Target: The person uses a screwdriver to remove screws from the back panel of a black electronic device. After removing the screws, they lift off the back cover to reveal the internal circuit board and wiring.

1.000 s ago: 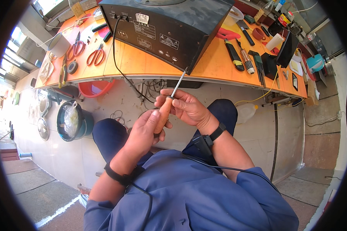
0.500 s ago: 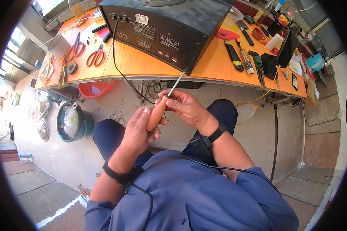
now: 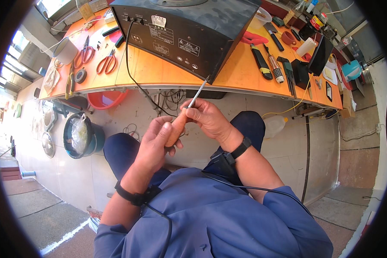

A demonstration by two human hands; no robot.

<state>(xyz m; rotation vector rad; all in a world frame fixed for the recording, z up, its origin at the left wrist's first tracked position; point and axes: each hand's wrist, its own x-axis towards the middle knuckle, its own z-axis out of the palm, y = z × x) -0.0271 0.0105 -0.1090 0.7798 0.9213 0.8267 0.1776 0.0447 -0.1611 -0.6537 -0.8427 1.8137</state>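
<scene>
1. Left hand point(image 3: 155, 139), closed in a grip and the nearer of the two to the body: its thumb point(image 3: 164, 130) lies on top, aimed forward toward the other hand, with the fingers curled underneath.
2. And there's the right hand point(image 3: 204, 118), just ahead and to the right, thumb and fingertips drawn together in a pinch!
3. Behind the left hand, the left forearm point(image 3: 118, 210) slants back and outward.
4. Same story opposite: right forearm point(image 3: 256, 174) angling back and outward from its hand.
5. Knees point(image 3: 249, 124) apart, one outside each hand.
</scene>
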